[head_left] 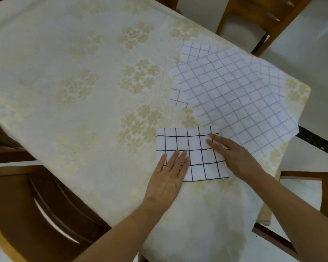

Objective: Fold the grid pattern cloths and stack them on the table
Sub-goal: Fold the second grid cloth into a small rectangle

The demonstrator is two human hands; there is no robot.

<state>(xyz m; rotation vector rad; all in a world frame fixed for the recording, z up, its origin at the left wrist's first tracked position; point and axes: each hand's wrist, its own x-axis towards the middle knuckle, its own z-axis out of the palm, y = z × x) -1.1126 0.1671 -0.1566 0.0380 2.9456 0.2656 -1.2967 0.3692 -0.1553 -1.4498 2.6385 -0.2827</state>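
Table (pixel 74 82) | one folded cloth (pixel 195 148), flattened by left hand (pixel 169 174), right hand (pixel 233 156), fingers straight | unfolded cloths (pixel 235 95): count unclear

folded cloth (pixel 195 154): table (pixel 74 82), 5 o'clock
left hand (pixel 169 176): flat on it
right hand (pixel 235 156): flat on it
unfolded cloths (pixel 235 91): 2 o'clock

A cream floral tablecloth (pixel 74 76) covers the counter. Wooden chairs stand at the far right (pixel 254 21), near left (pixel 36 195) and near right (pixel 301 178).
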